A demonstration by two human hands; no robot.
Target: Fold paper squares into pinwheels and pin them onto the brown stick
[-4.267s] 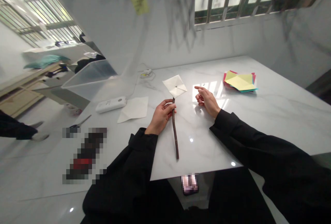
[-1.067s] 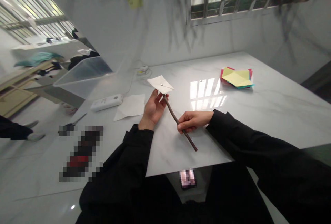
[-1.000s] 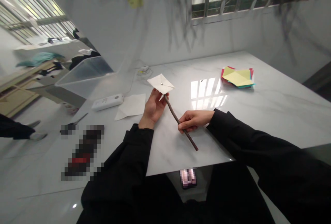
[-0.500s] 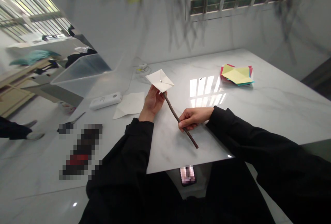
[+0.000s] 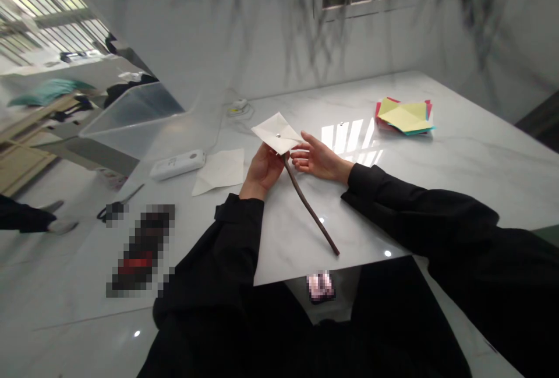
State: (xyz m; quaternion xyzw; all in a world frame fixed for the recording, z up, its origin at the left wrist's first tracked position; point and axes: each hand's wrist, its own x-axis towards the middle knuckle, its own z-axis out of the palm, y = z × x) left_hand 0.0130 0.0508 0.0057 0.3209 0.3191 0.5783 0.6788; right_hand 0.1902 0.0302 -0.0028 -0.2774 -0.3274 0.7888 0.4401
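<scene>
A white folded-paper pinwheel (image 5: 271, 127) with a small shiny pin at its centre is fixed to the top of a thin brown stick (image 5: 305, 203). Behind the paper, my left hand (image 5: 264, 169) is closed around the upper end of the stick; its fingertips are partly hidden. The stick's lower end slants down to the right, free of any hand. My right hand (image 5: 321, 159) is open, fingers spread, close to the right corner of the paper; whether a fingertip touches that corner I cannot tell.
On the white marble-look table (image 5: 471, 156) lie a stack of coloured paper (image 5: 404, 116) at the back right, a white sheet (image 5: 220, 171), a white power strip (image 5: 178, 163), a cable (image 5: 239, 109) and scissors (image 5: 131, 194). A clear plastic bin (image 5: 131, 116) is left. A person's leg (image 5: 24, 215) shows at far left.
My right hand has let go of the stick and moved up to the paper's right corner, its fingers opening. My left hand still holds the top of the stick.
</scene>
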